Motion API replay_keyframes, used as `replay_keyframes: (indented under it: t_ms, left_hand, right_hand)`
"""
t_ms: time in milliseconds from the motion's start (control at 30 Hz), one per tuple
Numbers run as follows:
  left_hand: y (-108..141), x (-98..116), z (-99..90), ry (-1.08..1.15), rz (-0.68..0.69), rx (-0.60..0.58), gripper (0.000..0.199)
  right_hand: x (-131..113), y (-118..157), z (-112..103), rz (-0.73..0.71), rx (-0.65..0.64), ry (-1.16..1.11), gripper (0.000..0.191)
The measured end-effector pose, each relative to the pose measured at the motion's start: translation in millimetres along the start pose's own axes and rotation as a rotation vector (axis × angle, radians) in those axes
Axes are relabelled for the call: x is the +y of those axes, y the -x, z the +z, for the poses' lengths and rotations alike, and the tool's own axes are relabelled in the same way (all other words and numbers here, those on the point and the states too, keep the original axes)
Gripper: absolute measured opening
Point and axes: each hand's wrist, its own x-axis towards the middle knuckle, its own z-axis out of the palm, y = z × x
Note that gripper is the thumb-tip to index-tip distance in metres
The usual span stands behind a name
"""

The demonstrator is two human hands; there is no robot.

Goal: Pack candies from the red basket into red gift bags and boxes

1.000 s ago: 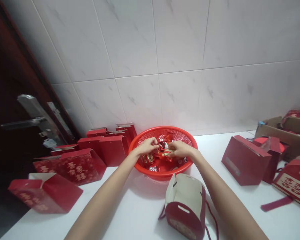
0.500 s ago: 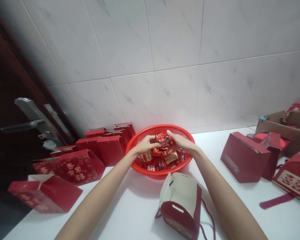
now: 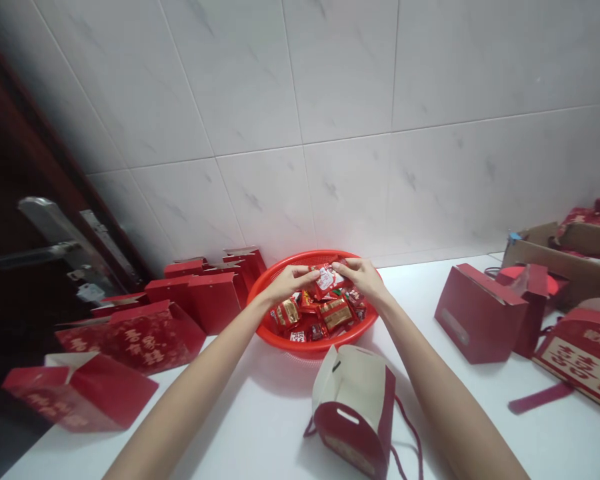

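Note:
Both my hands are over a red plastic basket (image 3: 280, 345) filled with wrapped candies (image 3: 336, 313) in red and gold. A red-and-white candy packet (image 3: 326, 279) is pinched between them. My left hand (image 3: 290, 283) grips its left side, thumb and fingers closed. My right hand (image 3: 363, 277) holds the right side, thumb pressed on top; the fingers underneath are partly hidden. Between my forearms and just in front of the basket stands an open dark red gift box (image 3: 353, 427), its pale inside facing up and a cord at its side.
Several red gift boxes (image 3: 150, 337) stand at the left, near a dark door with a metal handle (image 3: 45, 250). At the right are more red boxes (image 3: 480, 313), a dark red strip (image 3: 540, 398) and a cardboard carton (image 3: 540, 257). A tiled wall (image 3: 350, 193) rises behind.
The packet between my hands has turned so its white printed face shows. My hands have drawn slightly nearer to each other's fingertips. The whole view has shifted a little.

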Motion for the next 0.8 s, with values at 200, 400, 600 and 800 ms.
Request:
replay_keyframes:
  t_ms: [200,400,600,800]
  left_hand:
    - [-7,2,4.9,-0.015,-0.023,0.035,0.053]
    - [-29,6,7.4,-0.133,-0.029,0.106,0.049]
    - [-52,-5,5.4,-0.861,-0.067,-0.106,0.035]
    - [-55,-18,20.4,-1.372,-0.045,-0.242,0.055]
  right_hand:
    - [-5,3,-1,-0.014,0.105,-0.038,0.040]
    - [-4,-4,-4,0.003,0.291,-0.295,0.040]
    - [5,-14,-8,-0.005,0.560,-0.485,0.024]
    - [7,-14,-9,0.001,0.510,-0.519,0.020]
